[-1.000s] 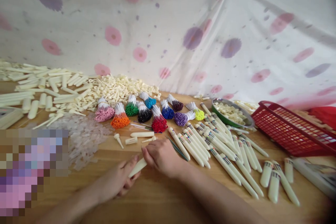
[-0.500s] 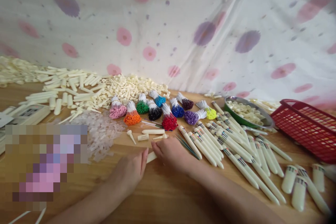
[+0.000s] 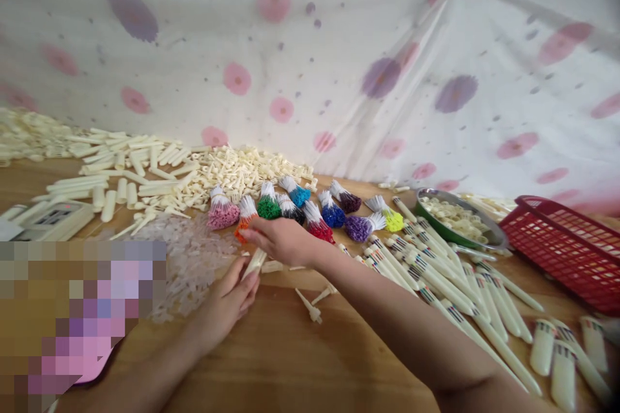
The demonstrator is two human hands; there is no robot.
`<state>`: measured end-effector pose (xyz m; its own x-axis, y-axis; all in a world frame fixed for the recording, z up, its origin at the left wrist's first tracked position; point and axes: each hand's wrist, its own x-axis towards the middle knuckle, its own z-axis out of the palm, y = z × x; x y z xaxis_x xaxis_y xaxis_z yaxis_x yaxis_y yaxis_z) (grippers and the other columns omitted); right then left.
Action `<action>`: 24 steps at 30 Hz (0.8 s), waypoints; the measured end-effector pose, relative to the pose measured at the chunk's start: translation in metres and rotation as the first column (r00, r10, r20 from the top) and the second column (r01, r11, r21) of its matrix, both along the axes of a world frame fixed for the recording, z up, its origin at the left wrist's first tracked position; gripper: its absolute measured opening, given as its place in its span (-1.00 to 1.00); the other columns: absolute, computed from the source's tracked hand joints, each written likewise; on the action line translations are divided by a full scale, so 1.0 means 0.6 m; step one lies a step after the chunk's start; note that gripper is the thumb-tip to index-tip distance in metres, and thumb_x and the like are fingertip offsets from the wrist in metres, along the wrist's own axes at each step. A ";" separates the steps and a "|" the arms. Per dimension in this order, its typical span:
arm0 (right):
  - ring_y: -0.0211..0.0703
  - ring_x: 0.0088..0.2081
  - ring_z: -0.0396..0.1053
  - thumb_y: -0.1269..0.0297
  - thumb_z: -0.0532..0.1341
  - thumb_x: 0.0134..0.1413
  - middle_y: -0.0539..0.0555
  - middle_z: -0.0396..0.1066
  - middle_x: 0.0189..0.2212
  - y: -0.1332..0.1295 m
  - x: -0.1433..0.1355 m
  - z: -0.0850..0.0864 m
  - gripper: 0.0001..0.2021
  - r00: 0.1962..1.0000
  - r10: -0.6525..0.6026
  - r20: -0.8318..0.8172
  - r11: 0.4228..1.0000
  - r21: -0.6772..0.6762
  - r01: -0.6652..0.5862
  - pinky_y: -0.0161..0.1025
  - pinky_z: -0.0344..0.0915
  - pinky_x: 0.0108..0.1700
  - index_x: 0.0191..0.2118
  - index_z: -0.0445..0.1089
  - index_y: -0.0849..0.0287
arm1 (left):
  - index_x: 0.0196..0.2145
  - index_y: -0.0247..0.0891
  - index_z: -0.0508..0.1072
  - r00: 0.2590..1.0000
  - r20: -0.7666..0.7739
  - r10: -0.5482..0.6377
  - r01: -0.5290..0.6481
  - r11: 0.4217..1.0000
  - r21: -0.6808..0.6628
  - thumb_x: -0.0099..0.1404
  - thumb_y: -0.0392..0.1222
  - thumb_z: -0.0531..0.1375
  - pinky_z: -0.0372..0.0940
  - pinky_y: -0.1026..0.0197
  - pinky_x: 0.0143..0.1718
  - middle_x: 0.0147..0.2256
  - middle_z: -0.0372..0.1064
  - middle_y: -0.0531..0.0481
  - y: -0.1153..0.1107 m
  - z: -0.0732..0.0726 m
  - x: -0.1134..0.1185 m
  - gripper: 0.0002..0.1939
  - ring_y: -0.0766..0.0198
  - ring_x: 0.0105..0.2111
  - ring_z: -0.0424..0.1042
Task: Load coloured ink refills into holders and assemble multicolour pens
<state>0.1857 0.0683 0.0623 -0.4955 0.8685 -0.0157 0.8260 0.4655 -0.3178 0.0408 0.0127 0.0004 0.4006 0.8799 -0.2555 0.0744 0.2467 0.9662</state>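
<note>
A cream pen barrel (image 3: 255, 262) slants upward in my left hand (image 3: 233, 293), whose fingers are wrapped round its lower part. Just above the barrel's top end, my right hand (image 3: 281, 240) reaches over the bundle of orange-tipped pen refills (image 3: 247, 208). Its fingertips are drawn together at the orange ends; whatever lies between them is too small to make out. Beside the orange bundle stand bundles of pink refills (image 3: 223, 211), green refills (image 3: 268, 202) and red refills (image 3: 318, 224). Two small cream pointed pieces (image 3: 310, 306) lie on the wooden table right of my left hand.
Clear plastic sleeves (image 3: 181, 277) are heaped left of my hands. Cream pen parts (image 3: 242, 168) pile up behind. Multicolour pens (image 3: 440, 271) lie at right, near a green bowl (image 3: 453, 216) of small parts and a red basket (image 3: 564, 251). A pixelated patch covers the left front.
Both hands have moved left from the middle, the right one up to the orange refills. The barrel now tilts upward in my left hand. Small pointed pieces now lie nearer the front.
</note>
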 end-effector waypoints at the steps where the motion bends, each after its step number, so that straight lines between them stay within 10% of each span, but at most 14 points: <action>1: -0.22 -0.34 0.36 0.05 -0.10 0.26 0.03 0.43 -0.37 0.015 -0.011 0.000 -0.66 0.996 -0.078 -0.037 0.997 -0.001 0.078 -0.36 0.10 -0.36 -0.18 0.29 0.14 | -0.31 -0.19 0.21 0.998 0.015 0.058 -0.058 0.998 0.010 0.12 0.17 0.09 -0.07 0.44 -0.68 -0.59 0.06 0.24 0.002 -0.003 0.000 -0.62 0.49 -0.68 0.03; 10: 0.05 -0.20 0.41 0.14 0.01 0.18 0.25 0.44 -0.21 0.125 -0.112 -0.006 -0.68 0.943 -0.332 0.034 0.941 -0.060 0.333 -0.16 0.25 -0.28 -0.05 0.18 0.24 | -0.51 -0.18 0.12 0.977 0.025 0.214 -0.213 0.976 -0.036 0.11 0.30 0.00 -0.18 0.44 -0.78 -0.72 -0.03 0.28 0.013 -0.037 0.003 -0.54 0.50 -0.78 -0.11; 24: -0.13 -0.15 0.34 0.22 0.11 0.18 0.12 0.31 -0.09 0.132 -0.104 0.000 -0.71 0.937 -0.260 0.235 0.966 0.046 0.256 -0.07 0.32 -0.14 -0.03 0.27 0.24 | -0.51 -0.19 0.13 0.979 -0.034 0.200 -0.200 0.980 0.009 0.14 0.27 0.01 -0.11 0.42 -0.74 -0.67 -0.01 0.26 0.011 -0.029 0.009 -0.56 0.46 -0.73 -0.02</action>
<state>0.1235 0.1474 0.0621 -0.2381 0.9669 -0.0914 0.9688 0.2298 -0.0929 0.0460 0.0191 -0.0171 0.2071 0.9429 -0.2609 0.0579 0.2544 0.9654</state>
